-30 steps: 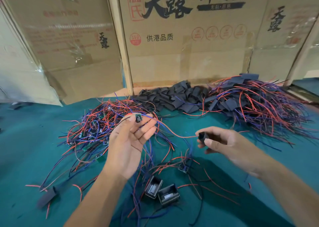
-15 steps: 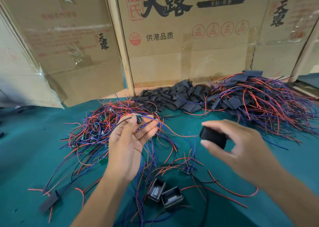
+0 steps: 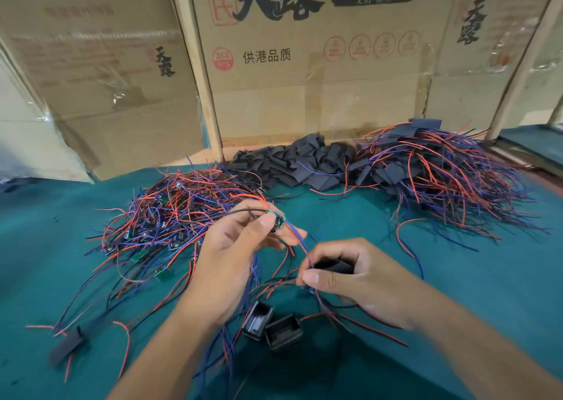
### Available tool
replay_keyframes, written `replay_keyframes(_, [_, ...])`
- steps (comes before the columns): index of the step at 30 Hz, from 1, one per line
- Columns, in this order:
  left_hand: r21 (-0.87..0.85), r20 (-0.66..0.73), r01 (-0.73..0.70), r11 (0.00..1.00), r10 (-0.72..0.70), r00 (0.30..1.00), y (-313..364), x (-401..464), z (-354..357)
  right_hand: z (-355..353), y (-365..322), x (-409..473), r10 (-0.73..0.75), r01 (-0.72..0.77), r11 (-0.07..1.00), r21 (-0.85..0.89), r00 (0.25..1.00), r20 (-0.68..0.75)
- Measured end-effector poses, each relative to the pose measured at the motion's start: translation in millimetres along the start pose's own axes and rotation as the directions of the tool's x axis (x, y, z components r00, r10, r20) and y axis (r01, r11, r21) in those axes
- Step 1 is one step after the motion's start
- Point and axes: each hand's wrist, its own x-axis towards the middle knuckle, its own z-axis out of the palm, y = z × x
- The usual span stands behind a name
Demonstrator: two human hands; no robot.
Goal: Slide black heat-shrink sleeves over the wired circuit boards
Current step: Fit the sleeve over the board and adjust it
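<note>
While left hand [image 3: 225, 265] pinches small green wired circuit board [image 3: 275, 219] at fingertips, gather trailing red and blue wires [image 3: 300, 247] into black heat-shrink sleeve [image 3: 332, 266] gripped between right hand [image 3: 359, 281] fingers.

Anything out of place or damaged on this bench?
Nothing damaged. One sleeved piece lies alone at the near left edge, apart from the finished pile at the far right. Everything else sits in sorted heaps.

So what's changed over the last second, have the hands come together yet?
Yes. The right hand, gripping the black sleeve, has moved in toward the left hand and now sits at the wires trailing from the circuit board. The left hand has turned the board sideways, still pinching it. The sleeve is not yet over the board. The piles on the table are unchanged.
</note>
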Motion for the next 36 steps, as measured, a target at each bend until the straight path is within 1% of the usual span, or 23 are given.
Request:
replay_keyframes(4, [0.014, -0.08, 0.045, 0.999, -0.044, 0.996, 0.0, 2.8, -4.4, -1.5, -1.6, 0.5, 0.037, -0.032, 0.997, 0.066, 0.997, -0.065])
replay_keyframes(7, [0.02, -0.133, 0.052, 0.998, -0.049, 0.99, 4.5, 6.4, -10.5, -7.1, 0.7, -0.2, 0.071, -0.064, 0.993, 0.101, 0.995, -0.066])
replay_keyframes(12, [0.018, -0.15, 0.076, 0.997, -0.073, 0.986, 7.5, 8.9, -22.1, -14.2, 8.2, -1.2, 0.151, -0.153, 0.943, 0.297, 0.988, 0.029])
replay_keyframes(15, [0.064, -0.155, 0.182, 0.981, -0.171, 0.973, 4.4, 10.2, -27.6, -17.4, 12.9, -0.7, 0.229, -0.236, 0.911, 0.338, 0.971, 0.062])
replay_keyframes(16, [0.08, -0.158, 0.244, 0.966, -0.23, 0.96, 3.5, 10.2, -29.9, -19.9, 13.7, -0.4, 0.255, -0.254, 0.925, 0.282, 0.966, 0.033])
replay_keyframes(17, [0.102, -0.165, 0.32, 0.942, -0.301, 0.939, 1.7, 10.2, -32.5, -23.3, 14.1, -0.3, 0.267, -0.261, 0.954, 0.149, 0.963, -0.024])
replay_keyframes(18, [0.135, -0.167, 0.4, 0.907, -0.377, 0.911, 0.2, 9.8, -35.2, -27.2, 14.9, -0.7, 0.255, -0.26, 0.964, -0.052, 0.963, -0.092])
replay_keyframes(19, [0.178, -0.159, 0.476, 0.861, -0.452, 0.878, -0.8, 9.0, -37.8, -31.1, 16.8, -0.9, 0.219, -0.252, 0.929, -0.27, 0.964, -0.148])
replay_keyframes(20, [0.219, -0.137, 0.544, 0.81, -0.527, 0.839, -1.0, 8.3, -40.2, -34.6, 19.7, -0.6, 0.175, -0.24, 0.857, -0.455, 0.968, -0.181])
replay_keyframes(21, [0.253, -0.108, 0.603, 0.756, -0.598, 0.795, 0.3, 7.5, -42.6, -36.7, 21.2, -0.4, 0.139, -0.225, 0.783, -0.58, 0.972, -0.19])
replay_keyframes(22, [0.288, -0.086, 0.653, 0.701, -0.66, 0.746, 3.3, 6.8, -46.2, -37.9, 21.5, -0.4, 0.117, -0.208, 0.74, -0.64, 0.976, -0.181])
replay_keyframes(24, [0.462, -0.082, 0.685, 0.564, -0.741, 0.666, 15.0, 3.5, -57.9, -38.6, 22.0, 0.4, 0.103, -0.177, 0.728, -0.662, 0.983, -0.149])
replay_keyframes(25, [0.591, -0.113, 0.648, 0.479, -0.747, 0.655, 22.4, 2.3, -66.4, -38.6, 22.3, 1.1, 0.101, -0.167, 0.724, -0.669, 0.986, -0.136])
replay_keyframes(26, [0.703, -0.159, 0.585, 0.405, -0.712, 0.684, 30.5, 1.6, -74.6, -38.2, 22.7, 1.2, 0.097, -0.157, 0.712, -0.684, 0.987, -0.127])
replay_keyframes(27, [0.772, -0.194, 0.509, 0.381, -0.621, 0.759, 37.2, 2.4, -79.3, -37.5, 23.0, 1.4, 0.087, -0.148, 0.696, -0.703, 0.989, -0.122])
replay_keyframes(28, [0.806, -0.191, 0.411, 0.425, -0.471, 0.861, 41.4, 4.4, -77.7, -36.6, 23.0, 1.4, 0.072, -0.135, 0.682, -0.718, 0.99, -0.117])
replay_keyframes(29, [0.807, -0.133, 0.279, 0.521, -0.3, 0.945, 42.6, 5.9, -67.7, -35.3, 22.5, 2.0, 0.053, -0.114, 0.679, -0.725, 0.993, -0.105])
replay_keyframes(30, [0.78, -0.03, 0.131, 0.611, -0.173, 0.984, 39.6, 6.4, -50.8, -33.7, 21.6, 2.5, 0.03, -0.085, 0.688, -0.721, 0.996, -0.089])
replay_keyframes(31, [0.747, 0.087, 0.02, 0.665, -0.127, 0.988, 30.6, 5.2, -31.2, -32.2, 20.2, 3.1, 0.001, -0.051, 0.696, -0.716, 0.998, -0.07])
replay_keyframes(32, [0.744, 0.184, -0.037, 0.667, -0.151, 0.971, 16.5, 2.6, -13.0, -30.8, 18.7, 3.5, -0.031, -0.015, 0.694, -0.719, 0.998, -0.051])
replay_keyframes(33, [0.773, 0.248, -0.063, 0.632, -0.209, 0.946, 1.7, -1.7, 2.2, -29.7, 17.2, 3.8, -0.062, 0.018, 0.685, -0.728, 0.997, -0.034])
replay_keyframes(35, [0.828, 0.3, -0.09, 0.553, -0.303, 0.904, -21.0, -9.5, 17.1, -28.7, 15.4, 3.5, -0.113, 0.058, 0.672, -0.738, 0.993, -0.025])
replay_keyframes(36, [0.83, 0.296, -0.078, 0.552, -0.318, 0.901, -28.5, -11.4, 16.8, -28.8, 15.4, 3.2, -0.126, 0.066, 0.666, -0.743, 0.992, -0.025])
